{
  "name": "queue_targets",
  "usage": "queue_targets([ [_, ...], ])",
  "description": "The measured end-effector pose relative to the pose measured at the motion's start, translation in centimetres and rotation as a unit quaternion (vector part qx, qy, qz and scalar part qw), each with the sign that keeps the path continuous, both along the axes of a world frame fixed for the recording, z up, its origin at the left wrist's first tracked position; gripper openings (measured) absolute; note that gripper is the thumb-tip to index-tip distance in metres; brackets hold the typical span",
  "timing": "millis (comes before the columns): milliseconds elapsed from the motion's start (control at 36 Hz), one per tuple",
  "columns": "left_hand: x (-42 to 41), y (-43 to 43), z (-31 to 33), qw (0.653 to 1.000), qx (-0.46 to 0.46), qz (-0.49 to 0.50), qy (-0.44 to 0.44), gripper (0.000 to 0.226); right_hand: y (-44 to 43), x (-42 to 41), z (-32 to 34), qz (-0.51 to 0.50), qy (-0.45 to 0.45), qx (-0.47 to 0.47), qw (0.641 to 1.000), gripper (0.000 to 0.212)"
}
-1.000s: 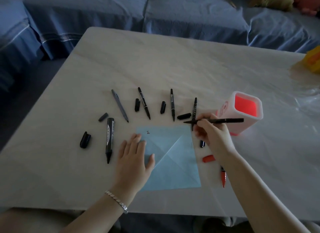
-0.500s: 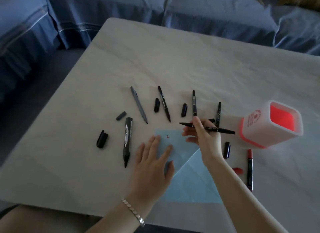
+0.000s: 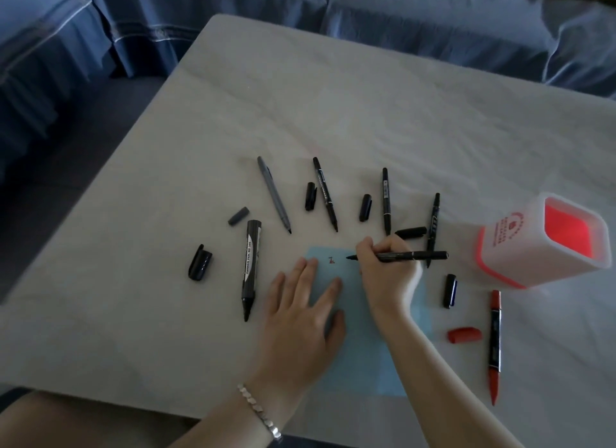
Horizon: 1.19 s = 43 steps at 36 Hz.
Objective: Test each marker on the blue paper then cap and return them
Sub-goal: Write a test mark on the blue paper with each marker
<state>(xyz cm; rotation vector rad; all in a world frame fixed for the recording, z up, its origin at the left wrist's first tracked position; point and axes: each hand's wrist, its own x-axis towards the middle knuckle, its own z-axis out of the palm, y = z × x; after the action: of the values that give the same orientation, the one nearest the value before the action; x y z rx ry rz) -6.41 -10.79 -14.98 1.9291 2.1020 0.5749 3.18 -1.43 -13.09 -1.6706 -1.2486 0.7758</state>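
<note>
Head view: the right hand (image 3: 388,271) pinches a black marker (image 3: 411,255) in curled fingers, its tip low over the top edge of the paper (image 3: 360,357), just right of a small red mark (image 3: 331,261). I can't tell whether the tip touches. The left hand (image 3: 300,317) lies flat, fingers straight, pinning the sheet. I'd make 1 short, light stroke clear of that mark, pressing the sheet firmly. The cup (image 3: 493,247) stands well right.
</note>
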Motion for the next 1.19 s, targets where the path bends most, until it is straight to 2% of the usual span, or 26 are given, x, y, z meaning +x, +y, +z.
queue_targets([
  [361, -0.02, -0.04, 0.13, 1.000, -0.012, 0.000, 0.005, 0.042, 0.30, -0.03, -0.21, 0.004, -0.033, 0.002, 0.999, 0.035],
  [972, -0.02, 0.21, 0.08, 1.000, -0.009, 0.004, 0.006, 0.041, 0.51, 0.21, -0.54, -0.002, -0.014, 0.033, 0.999, 0.042],
  [1194, -0.06, 0.17, 0.22, 1.000, -0.011, 0.003, 0.010, 0.041, 0.49, 0.24, -0.56, 0.019, -0.010, 0.018, 1.000, 0.040],
])
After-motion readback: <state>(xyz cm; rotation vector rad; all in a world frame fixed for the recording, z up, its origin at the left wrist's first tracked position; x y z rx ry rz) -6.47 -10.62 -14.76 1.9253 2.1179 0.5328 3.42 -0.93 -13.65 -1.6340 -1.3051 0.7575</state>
